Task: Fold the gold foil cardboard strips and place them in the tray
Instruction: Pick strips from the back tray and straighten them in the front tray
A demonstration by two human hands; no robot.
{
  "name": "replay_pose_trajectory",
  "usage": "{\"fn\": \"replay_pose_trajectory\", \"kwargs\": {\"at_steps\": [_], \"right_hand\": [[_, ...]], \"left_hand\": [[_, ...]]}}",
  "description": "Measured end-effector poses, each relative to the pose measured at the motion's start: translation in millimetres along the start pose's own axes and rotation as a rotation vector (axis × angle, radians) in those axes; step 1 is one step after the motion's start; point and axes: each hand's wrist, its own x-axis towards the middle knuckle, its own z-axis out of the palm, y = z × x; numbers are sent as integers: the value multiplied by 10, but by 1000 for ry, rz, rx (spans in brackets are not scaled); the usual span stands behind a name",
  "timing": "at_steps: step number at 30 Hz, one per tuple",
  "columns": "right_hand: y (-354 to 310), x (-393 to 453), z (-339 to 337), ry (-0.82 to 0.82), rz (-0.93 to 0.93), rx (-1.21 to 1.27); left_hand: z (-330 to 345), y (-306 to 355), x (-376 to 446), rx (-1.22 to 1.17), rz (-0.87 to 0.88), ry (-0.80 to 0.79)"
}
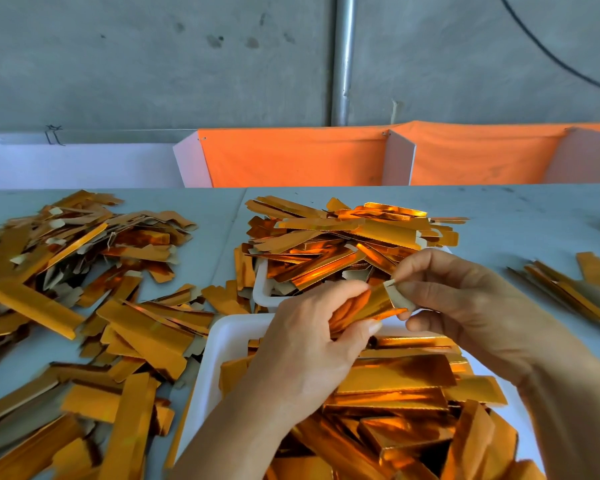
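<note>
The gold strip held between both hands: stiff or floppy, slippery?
The strip probably stays fairly stiff: it spans between the left hand and right hand without sagging. Its glossy foil looks slippery. Likely light, since a fingertip pinch holds it.

A gold foil strip (368, 306) (grey card showing at its bent end tab) sits tilted above the near white tray (219, 341), seemingly part-folded. Folded strips (395, 386) fill that tray; loose strips (84, 271) litter the desk (516, 230).

near tray (219, 344) cut by bottom edge, left strip heap (66, 258) blurred, cut by left edge
</note>
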Motion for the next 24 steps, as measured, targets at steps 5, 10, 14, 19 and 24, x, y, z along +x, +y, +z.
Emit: {"fn": "replay_pose_trajectory", "kwargs": {"at_steps": [5,10,14,19,24], "right_hand": [[4,-7,-2,-35,-8,-80],[-9,-5,-2,-45,-2,76],[-12,-7,0,-67,18,87],[-25,-24,-37,-155,-22,31],[-56,-56,-47,-230,-48,-108]], "left_hand": [[-46,-48,5,-4,-26,-113],[-83,-5,7,-115,-16,-108],[-68,-52,12,-109,-10,-117],[-65,-48,6,-94,-7,-145],[-95,-24,4,-111,-13,-126]]}}
